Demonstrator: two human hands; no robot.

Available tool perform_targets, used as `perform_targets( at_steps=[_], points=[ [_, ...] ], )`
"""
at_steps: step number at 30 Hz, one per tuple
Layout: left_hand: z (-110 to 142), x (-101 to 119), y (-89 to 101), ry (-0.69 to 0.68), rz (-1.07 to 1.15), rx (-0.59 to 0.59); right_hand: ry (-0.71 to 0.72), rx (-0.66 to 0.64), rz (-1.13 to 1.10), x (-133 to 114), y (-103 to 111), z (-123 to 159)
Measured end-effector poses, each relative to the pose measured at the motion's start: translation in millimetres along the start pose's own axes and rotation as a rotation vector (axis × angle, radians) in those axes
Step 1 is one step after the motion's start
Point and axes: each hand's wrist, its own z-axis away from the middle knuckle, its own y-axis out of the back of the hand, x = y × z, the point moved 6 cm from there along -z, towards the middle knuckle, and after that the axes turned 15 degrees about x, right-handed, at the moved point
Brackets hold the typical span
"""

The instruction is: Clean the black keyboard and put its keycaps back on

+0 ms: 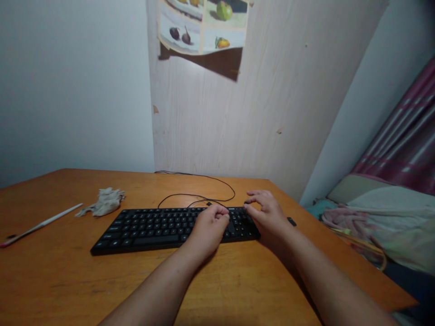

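A black keyboard lies across the wooden table in front of me, its keys facing up. Over its right part is my left hand, fingers curled together in a pinch; whatever is between them is hidden. My right hand is at the keyboard's right end, above the number keys. Its thumb and forefinger meet around a small black piece, about the size of a keycap. Another small black object rests on the table just right of that hand.
A crumpled grey rag and a thin white-handled brush lie left of the keyboard. Behind it a black cable loops toward the wall. A picture sheet hangs there. Bedding sits beyond the table's right edge.
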Motion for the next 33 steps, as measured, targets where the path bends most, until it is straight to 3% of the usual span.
perform_targets(
  at_steps=[4, 7, 13, 29, 33],
  points=[
    [3.3, -3.6, -3.9, 0.179, 0.168, -0.035, 0.065, -0.072, -0.152, -49.5, -3.6, 9.5],
    [4.9, -5.0, -3.6, 0.256, 0.218, -0.048, 0.046, -0.12, -0.155, -62.4, -6.4, 14.7],
    [4.5, -10.9, -1.4, 0.307, 0.262, -0.037, -0.013, -0.157, -0.192, -62.1, -10.1, 18.9],
    [3.5, -6.5, -0.8, 0.273, 0.227, -0.072, -0.245, -0.3, -0.481, -62.9, -23.0, 34.6],
    [3.0, -7.4, -1.6, 0.264, 0.195, -0.082, -0.253, -0.297, -0.441, -59.2, -24.6, 35.5]
  ],
)
